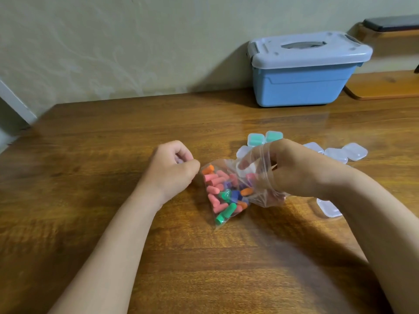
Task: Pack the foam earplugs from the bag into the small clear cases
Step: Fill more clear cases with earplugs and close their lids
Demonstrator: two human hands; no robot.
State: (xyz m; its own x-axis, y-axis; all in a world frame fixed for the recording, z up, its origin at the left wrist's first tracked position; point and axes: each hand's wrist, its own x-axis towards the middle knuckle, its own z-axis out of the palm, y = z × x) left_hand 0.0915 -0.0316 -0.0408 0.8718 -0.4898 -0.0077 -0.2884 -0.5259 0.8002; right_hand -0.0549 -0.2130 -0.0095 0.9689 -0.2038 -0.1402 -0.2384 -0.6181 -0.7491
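Foam earplugs (217, 189), light and squashy, sit in the slick clear bag (263, 199) mid-table (113, 200), with the cases (356, 151) at 2 o'clock. Our right hand (292, 171) has its fingers (243, 164) inside the bag (grip unclear). The left hand (174, 165) is curled at the bag's 9 o'clock, and we cannot tell if it holds anything. We'd pinch one plug gently mid-body.

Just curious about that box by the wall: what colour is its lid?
Pale grey lid on a light blue box, clearest in the head view.

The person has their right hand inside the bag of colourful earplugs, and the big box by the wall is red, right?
Not quite. The head view shows the box by the wall is blue with a grey lid, not red. The rest is right: the right hand is inside the bag of colourful earplugs.
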